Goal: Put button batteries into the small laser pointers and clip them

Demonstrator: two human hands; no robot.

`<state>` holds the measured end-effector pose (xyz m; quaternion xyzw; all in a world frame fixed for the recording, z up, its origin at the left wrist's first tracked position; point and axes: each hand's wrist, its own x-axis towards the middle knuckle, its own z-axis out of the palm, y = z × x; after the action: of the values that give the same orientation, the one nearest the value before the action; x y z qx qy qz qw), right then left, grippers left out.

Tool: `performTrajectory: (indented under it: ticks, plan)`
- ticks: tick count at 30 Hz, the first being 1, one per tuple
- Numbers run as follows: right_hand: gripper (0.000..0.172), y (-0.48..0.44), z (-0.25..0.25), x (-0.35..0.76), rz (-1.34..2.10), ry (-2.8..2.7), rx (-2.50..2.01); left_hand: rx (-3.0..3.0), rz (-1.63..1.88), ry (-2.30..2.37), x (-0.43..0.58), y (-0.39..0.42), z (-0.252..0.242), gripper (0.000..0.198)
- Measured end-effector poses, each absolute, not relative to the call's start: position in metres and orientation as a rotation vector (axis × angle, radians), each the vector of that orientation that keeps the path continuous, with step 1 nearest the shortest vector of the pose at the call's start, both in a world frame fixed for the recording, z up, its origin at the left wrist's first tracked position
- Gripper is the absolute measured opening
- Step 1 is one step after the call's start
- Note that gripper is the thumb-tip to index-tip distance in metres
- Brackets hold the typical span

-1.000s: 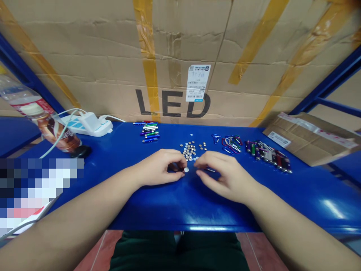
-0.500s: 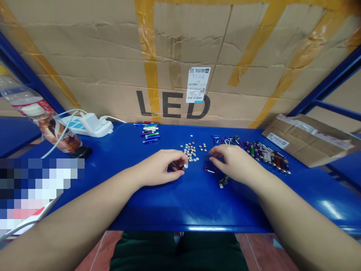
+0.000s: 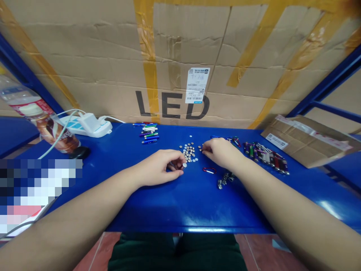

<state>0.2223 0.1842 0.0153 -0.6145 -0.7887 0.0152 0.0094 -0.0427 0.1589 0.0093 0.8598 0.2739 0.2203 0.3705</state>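
A clear plastic bottle (image 3: 42, 126) with a brown label lies on the glossy blue bench (image 3: 186, 214), before a cardboard carton (image 3: 172, 75) printed LED. The left hand (image 3: 159, 168) pinches a round silver button cell (image 3: 184, 165) beside a heap of button cells (image 3: 189, 152). The right hand (image 3: 221, 152) curls just right of the heap, above a red carabiner (image 3: 209, 170); whether it grips anything, I cannot tell.
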Motion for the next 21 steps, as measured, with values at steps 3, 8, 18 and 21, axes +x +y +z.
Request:
performTrajectory:
  ticks: [3,8,18,21]
  plan:
    - [0.013,0.185,0.013,0.226,0.118,-2.432,-1.913,2.199,0.568,0.694,-0.043,0.159,0.008,0.01]
    - [0.008,0.172,0.016,0.23,0.362,-2.363,-1.628,2.195,0.579,0.71,-0.042,0.159,0.008,0.011]
    - [0.008,0.137,0.022,0.197,0.579,-2.27,-0.829,2.19,0.628,0.722,-0.039,0.16,0.006,0.014]
    - [0.006,0.138,0.021,0.198,0.516,-2.294,-0.811,2.199,0.63,0.708,-0.039,0.16,0.006,0.014]
